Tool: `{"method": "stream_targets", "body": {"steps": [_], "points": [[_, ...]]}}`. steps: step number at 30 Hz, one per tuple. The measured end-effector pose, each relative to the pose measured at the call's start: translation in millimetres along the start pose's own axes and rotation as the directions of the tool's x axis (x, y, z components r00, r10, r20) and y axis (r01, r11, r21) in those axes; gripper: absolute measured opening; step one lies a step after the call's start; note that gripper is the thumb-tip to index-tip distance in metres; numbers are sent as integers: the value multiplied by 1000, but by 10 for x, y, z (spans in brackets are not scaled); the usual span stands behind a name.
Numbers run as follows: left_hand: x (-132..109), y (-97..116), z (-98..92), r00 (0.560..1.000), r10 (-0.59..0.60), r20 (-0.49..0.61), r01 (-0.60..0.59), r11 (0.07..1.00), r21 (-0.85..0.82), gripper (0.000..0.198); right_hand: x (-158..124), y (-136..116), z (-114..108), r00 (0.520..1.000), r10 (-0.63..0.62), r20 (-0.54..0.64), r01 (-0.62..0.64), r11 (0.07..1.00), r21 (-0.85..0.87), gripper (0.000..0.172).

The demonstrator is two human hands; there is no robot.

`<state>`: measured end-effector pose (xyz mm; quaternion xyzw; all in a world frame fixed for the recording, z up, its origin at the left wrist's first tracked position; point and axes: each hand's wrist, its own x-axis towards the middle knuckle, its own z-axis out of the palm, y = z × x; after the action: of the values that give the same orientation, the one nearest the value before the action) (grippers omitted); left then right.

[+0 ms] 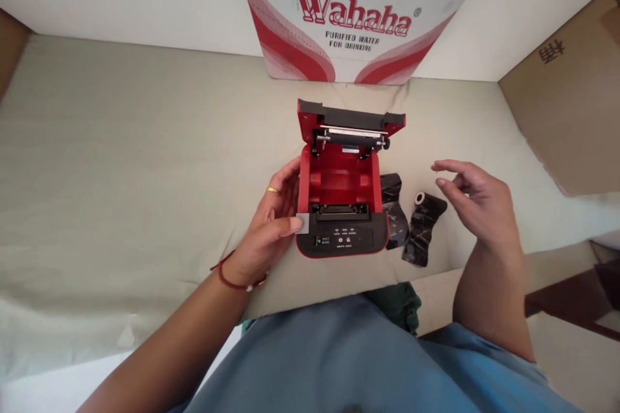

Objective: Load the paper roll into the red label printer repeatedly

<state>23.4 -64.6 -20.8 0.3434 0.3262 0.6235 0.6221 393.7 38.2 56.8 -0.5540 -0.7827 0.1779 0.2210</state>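
Observation:
A red and black receipt printer (343, 235) stands on the cloth-covered table with its lid (351, 119) raised, so its red inner bay and a dark roller under the lid show. My left hand (278, 213) grips the printer's left side, its thumb pressed on the grey tab at the front left corner and its fingers round the wall. To the right of the printer lies a roll of black marbled sheet (423, 226), partly unwound, with a white core end showing. My right hand (477, 200) hovers right of the roll, thumb and forefinger apart, holding nothing.
A white and red water carton (353, 19) stands behind the printer against the white wall. At the right is a brown cardboard box (571, 90). The pale table cloth (145, 161) stretches out to the left, and its front edge lies close to my body.

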Motion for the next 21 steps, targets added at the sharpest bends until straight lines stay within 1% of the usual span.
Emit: {"method": "stream_targets", "body": {"steps": [1, 3, 4, 5, 6, 8, 9, 11, 12, 13, 14, 15, 16, 17, 18, 19, 20, 21], "points": [[-1, -6, -8, 1000, 0, -4, 0, 1000, 7, 84, -27, 78, -59, 1000, 14, 21, -13, 999, -32, 34], [-4, -17, -18, 1000, 0, -8, 0, 1000, 13, 86, -71, 223, -99, 987, 7, 163, 4, 998, -64, 36], [-5, -21, -20, 1000, -2, -5, 2, 1000, 12, 86, -92, 280, -83, 972, 1, 237, 15, 998, -65, 37], [-6, -24, -21, 1000, -5, 0, 5, 1000, 9, 87, -116, 320, -52, 958, 1, 287, 19, 998, -65, 39], [-6, -25, -20, 1000, -4, 5, 4, 1000, 6, 87, -144, 343, -16, 951, 4, 309, 17, 998, -66, 39], [-8, -25, -18, 1000, 2, 10, -2, 1000, -2, 86, -213, 337, 29, 948, 11, 318, 13, 997, -73, 41], [-11, -25, -19, 1000, 5, 11, -5, 1000, -5, 85, -252, 312, 16, 942, 6, 336, 19, 997, -74, 41], [-18, -25, -23, 1000, 9, 12, -8, 1000, -13, 83, -331, 224, -112, 907, -31, 420, 55, 997, -45, 38], [-23, -24, -26, 1000, 7, 14, -7, 1000, -19, 83, -363, 165, -227, 877, -66, 476, 81, 997, -11, 35], [-27, -24, -29, 1000, 6, 15, -5, 1000, -23, 83, -384, 96, -366, 837, -120, 534, 115, 992, 44, 34], [-32, -23, -32, 1000, 5, 14, -5, 1000, -26, 83, -390, 17, -516, 785, -200, 586, 156, 980, 125, 36], [-35, -22, -34, 1000, 6, 11, -6, 1000, -25, 84, -378, -71, -658, 715, -306, 629, 203, 951, 232, 42], [-38, -24, -35, 1000, 9, 8, -9, 1000, -21, 84, -347, -171, -775, 628, -430, 649, 248, 900, 357, 50], [-40, -28, -38, 1000, 15, 7, -15, 1000, -13, 84, -299, -281, -851, 530, -561, 636, 286, 824, 489, 57], [-42, -37, -43, 1000, 24, 8, -24, 1000, -2, 83, -239, -401, -875, 445, -673, 591, 315, 735, 600, 61], [-45, -51, -50, 999, 36, 14, -37, 999, 15, 83, -171, -528, -842, 396, -745, 536, 339, 662, 669, 61], [-51, -69, -59, 998, 51, 21, -52, 998, 40, 83, -103, -660, -754, 397, -779, 484, 365, 619, 696, 59], [-59, -90, -72, 997, 73, 25, -75, 994, 79, 83, -40, -790, -621, 473, -752, 459, 393, 646, 654, 55]]}}
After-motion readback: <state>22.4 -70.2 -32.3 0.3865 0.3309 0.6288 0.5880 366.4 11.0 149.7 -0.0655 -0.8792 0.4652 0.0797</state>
